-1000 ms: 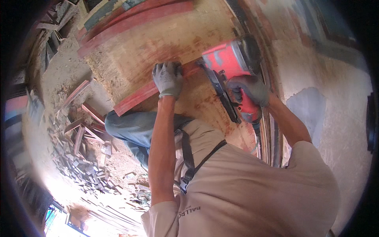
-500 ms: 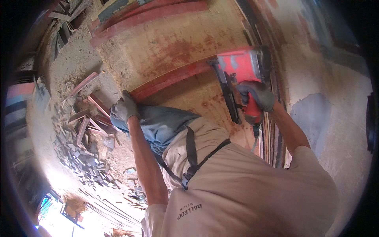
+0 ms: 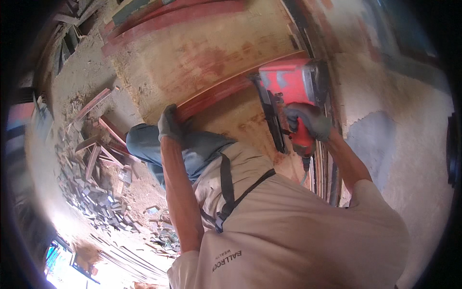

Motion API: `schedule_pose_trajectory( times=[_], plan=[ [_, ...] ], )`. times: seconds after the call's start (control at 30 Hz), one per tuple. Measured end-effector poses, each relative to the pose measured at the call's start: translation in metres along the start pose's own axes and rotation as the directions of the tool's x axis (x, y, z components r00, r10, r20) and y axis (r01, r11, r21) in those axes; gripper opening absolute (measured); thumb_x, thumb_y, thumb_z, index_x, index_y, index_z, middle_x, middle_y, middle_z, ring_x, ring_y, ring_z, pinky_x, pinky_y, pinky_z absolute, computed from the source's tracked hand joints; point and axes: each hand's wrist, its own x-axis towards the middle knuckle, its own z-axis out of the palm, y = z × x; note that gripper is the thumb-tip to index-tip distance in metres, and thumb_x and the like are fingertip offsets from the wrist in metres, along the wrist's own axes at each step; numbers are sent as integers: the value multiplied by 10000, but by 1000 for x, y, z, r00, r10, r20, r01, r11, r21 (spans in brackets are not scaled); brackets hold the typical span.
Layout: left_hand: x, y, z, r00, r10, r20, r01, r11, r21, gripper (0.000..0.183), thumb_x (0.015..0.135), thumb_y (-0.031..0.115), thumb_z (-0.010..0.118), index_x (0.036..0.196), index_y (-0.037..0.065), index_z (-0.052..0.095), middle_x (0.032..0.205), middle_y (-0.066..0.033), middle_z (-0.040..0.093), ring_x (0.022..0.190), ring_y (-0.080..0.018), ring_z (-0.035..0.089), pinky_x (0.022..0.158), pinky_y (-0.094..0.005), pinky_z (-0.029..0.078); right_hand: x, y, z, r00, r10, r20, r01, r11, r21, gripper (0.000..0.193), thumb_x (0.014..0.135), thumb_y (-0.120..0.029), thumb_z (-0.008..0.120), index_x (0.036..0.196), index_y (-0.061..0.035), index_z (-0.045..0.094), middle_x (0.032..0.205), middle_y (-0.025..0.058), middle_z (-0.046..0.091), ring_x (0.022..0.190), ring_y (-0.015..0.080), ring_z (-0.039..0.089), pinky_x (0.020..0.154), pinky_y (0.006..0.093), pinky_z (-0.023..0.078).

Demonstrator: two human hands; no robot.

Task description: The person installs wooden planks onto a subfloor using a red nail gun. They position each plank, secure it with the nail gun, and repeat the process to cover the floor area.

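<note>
A long red-painted board (image 3: 219, 95) runs across a stained plywood sheet (image 3: 197, 62) in front of my lap. My gloved left hand (image 3: 169, 125) is closed around its left end, just above my bent knee. In my gloved right hand (image 3: 312, 120) is a red nail gun (image 3: 288, 79), held by its handle, with its dark magazine pointing toward my body. The gun's nose is at the right part of the board; whether the two touch, I cannot tell. A hose (image 3: 305, 176) hangs from the handle's base.
More red boards (image 3: 178, 21) lie at the plywood's far edge. Wood strips (image 3: 94, 161) and a heap of small offcuts (image 3: 96, 197) litter the dusty floor at left. Upright sheet edges (image 3: 332, 168) and a patched wall (image 3: 373, 139) stand at right.
My left hand has moved right and slightly away from me, off the knee area and onto the board's end. The board's left end has shifted right. The nail gun stays beside the board.
</note>
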Motion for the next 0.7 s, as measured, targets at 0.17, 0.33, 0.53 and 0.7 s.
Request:
schedule_pose_trajectory(
  times=[0.17, 0.33, 0.53, 0.7],
  plan=[
    [14, 3, -12, 996, -47, 74, 48, 999, -21, 291, 931, 244, 542, 1191, 111, 545, 1156, -124, 580, 1058, -326, 572, 846, -504, 546, 8, -12, 32, 999, 30, -14, -30, 998, -46, 229, 929, -207, 557, 755, -57, 565, 650, 10, 508, 586, 107, 484, 578, 281, 411],
    [36, -10, -29, 955, 167, 244, -206, 968, 145, 389, 848, 221, 674, 1185, 61, 566, 1168, -129, 564, 1010, -285, 590, 780, -488, 584, 22, 7, 31, 999, 36, 1, -36, 986, -165, 280, 957, -237, 517, 741, -61, 542, 655, 3, 491, 608, 97, 456, 605, 268, 393],
    [33, -19, -31, 826, 461, 323, -551, 545, 632, 526, 775, 159, 774, 1231, 23, 551, 1197, -118, 575, 1032, -233, 586, 819, -411, 584, 24, 11, 31, 1000, 14, 25, -6, 958, -287, 285, 962, -263, 508, 751, -74, 541, 664, -2, 480, 616, 92, 441, 608, 266, 389],
    [27, -5, -21, 979, 49, 197, -29, 994, -102, 631, 729, 176, 831, 1262, 5, 541, 1216, -118, 569, 1065, -237, 577, 849, -403, 578, 16, 6, 35, 998, 33, -60, -43, 982, -184, 277, 966, -267, 501, 771, -77, 553, 675, 0, 503, 618, 93, 455, 607, 268, 389]
  ],
)
